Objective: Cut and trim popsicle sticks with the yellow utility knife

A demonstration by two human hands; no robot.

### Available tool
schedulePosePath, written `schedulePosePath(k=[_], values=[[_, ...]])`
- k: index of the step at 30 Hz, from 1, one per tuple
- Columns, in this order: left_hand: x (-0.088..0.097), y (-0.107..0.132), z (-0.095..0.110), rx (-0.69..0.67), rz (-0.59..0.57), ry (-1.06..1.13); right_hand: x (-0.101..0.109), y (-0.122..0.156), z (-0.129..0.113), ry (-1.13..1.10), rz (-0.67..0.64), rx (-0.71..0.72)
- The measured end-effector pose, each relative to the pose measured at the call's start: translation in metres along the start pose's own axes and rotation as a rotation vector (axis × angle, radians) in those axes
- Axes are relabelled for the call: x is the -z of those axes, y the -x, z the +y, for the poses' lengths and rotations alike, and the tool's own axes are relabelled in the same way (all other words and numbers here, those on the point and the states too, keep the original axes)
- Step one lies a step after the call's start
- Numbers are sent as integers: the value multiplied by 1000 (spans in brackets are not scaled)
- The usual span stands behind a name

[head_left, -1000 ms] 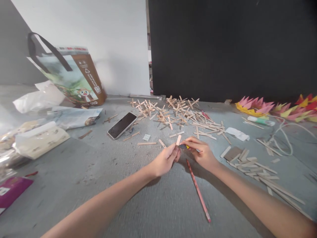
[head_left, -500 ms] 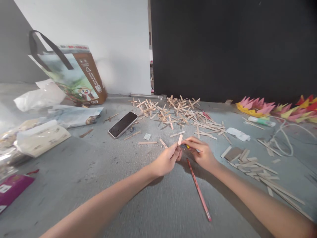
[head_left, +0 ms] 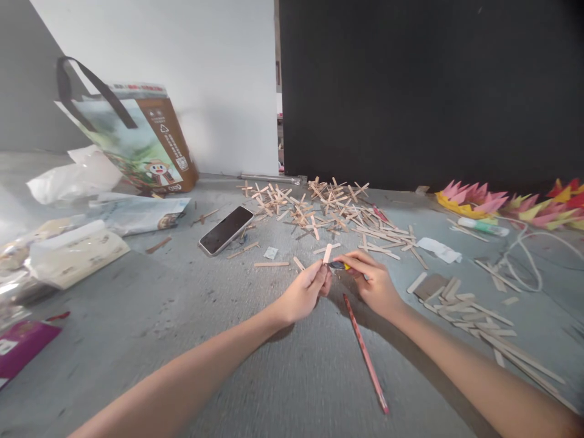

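Observation:
Between the thumb and fingers of my left hand (head_left: 305,293) a wooden craft stick (head_left: 327,253) stands upright, its lower part hidden by the fingers. My right hand (head_left: 371,283) is closed on a small utility knife (head_left: 340,266) with a yellow part and a dark tip. The tip points left at the stick, close to my left fingertips; whether it touches the wood I cannot tell. A pink patterned pencil (head_left: 365,353) lies on the grey surface below my hands. Just beyond them are loose craft sticks (head_left: 271,264).
Crossed craft sticks (head_left: 314,204) are piled at the back, more sticks (head_left: 469,310) at right. A phone (head_left: 227,229) lies left of the pile. A carrier bag (head_left: 137,140) and plastic packets (head_left: 77,252) fill the left. Pink and yellow paper crowns (head_left: 474,198) and a white cable (head_left: 520,255) sit right.
My left hand and the craft stick have shifted slightly left. The gap between my hands is wider, and more of the knife's dark tip shows.

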State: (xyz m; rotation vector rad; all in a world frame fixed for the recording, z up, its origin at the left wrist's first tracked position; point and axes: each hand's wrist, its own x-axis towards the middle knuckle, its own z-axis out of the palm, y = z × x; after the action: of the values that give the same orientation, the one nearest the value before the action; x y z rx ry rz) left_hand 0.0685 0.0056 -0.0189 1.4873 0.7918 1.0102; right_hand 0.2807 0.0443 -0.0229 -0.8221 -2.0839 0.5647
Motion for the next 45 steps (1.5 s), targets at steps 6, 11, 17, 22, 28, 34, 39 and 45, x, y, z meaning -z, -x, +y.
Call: schedulePosePath(k=[6,11,17,22,28,34,39,45], values=[[2,-2,-6,8,50,147,3,3,4,14,283,-91],[2,-2,-4,-1,68,105,3,2,1,57,127,8],[2,0,2,16,25,13,1,0,-4,11,19,49],[1,1,6,2,1,-16,3,0,-4,16,-17,65],[1,3,9,-11,-27,-74,4,-1,-7,26,-11,77],[2,5,7,6,-60,-100,4,0,-7,4,-41,63],[3,6,-3,-4,-95,-170,4,0,-4,14,-88,60],[2,5,-7,-26,-109,-186,3,0,-3,13,-101,63]])
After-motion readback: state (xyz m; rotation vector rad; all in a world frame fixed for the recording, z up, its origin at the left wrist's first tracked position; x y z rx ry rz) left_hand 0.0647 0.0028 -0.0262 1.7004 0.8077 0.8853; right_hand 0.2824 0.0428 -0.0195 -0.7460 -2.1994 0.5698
